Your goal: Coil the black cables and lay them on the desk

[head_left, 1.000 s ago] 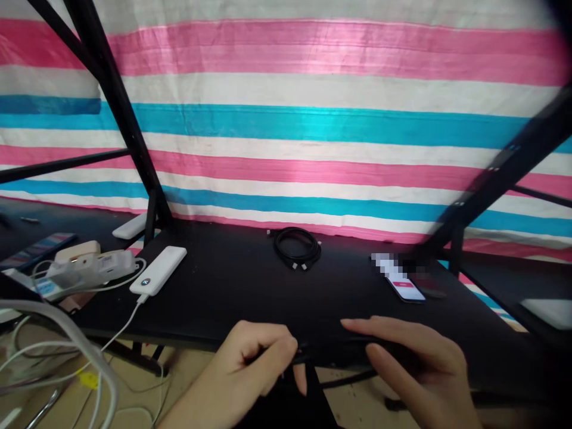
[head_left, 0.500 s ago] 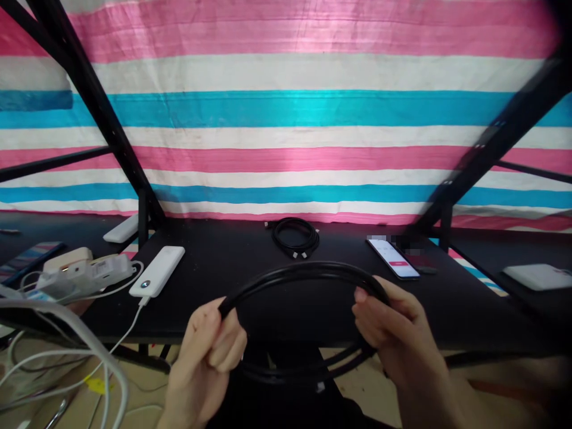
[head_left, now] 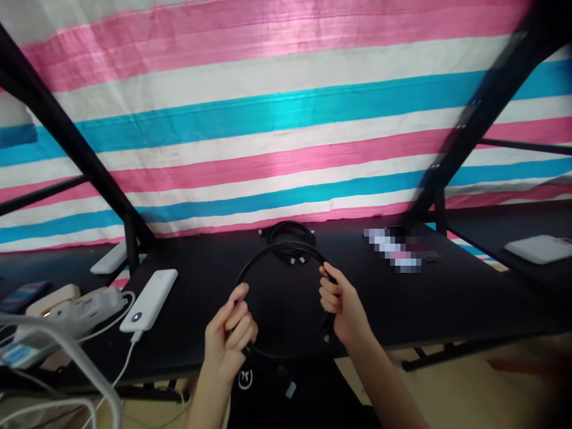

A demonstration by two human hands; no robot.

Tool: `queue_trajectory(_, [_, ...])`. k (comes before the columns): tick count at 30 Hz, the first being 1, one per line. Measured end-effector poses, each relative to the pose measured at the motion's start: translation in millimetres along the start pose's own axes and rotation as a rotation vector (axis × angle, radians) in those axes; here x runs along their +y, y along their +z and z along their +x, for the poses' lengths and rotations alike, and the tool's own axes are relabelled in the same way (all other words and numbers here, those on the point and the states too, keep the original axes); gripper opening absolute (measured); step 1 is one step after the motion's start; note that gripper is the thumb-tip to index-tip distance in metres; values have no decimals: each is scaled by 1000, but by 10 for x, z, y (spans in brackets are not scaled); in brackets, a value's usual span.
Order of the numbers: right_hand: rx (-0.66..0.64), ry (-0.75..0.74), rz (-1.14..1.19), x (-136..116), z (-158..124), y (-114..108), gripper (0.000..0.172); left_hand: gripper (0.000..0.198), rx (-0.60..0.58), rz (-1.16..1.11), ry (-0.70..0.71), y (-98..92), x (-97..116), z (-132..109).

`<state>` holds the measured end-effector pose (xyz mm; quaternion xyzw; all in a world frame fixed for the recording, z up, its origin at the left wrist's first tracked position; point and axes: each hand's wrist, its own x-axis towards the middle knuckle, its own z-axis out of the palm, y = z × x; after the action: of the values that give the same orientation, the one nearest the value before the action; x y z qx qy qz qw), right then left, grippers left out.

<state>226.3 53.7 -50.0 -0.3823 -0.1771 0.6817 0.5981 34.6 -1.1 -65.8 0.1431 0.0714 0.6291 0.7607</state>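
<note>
A loop of black cable (head_left: 279, 245) is held up in front of the body, over the near part of the black table. My left hand (head_left: 233, 328) is closed round its left side. Round its right side, the fingers of my right hand (head_left: 337, 298) are closed too. Pale connector ends hang low, one near my right hand and one in front of the dark clothing. Behind the held loop, a second coiled black cable (head_left: 292, 228) with light plugs lies at the back of the table, partly overlapped by the first.
On the left lie a white power bank (head_left: 152, 298) with a cable plugged in, a power strip (head_left: 84, 307) and white cords. A pixelated phone (head_left: 393, 250) lies at the right. Black metal posts flank the table (head_left: 205, 286) before a striped sheet.
The held loop has moved up and away from the body, and my hands are closer together. The loop looks narrower and rounder. The view has tilted.
</note>
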Motion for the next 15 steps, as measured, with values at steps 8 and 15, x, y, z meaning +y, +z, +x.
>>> queue_trajectory(8, [46, -18, 156, -75, 876, 121, 23, 30, 376, 284, 175, -50, -291, 790])
queue_trajectory(15, [-51, -73, 170, -116, 1382, 263, 22, 39, 422, 612, 320, -100, -462, 1378])
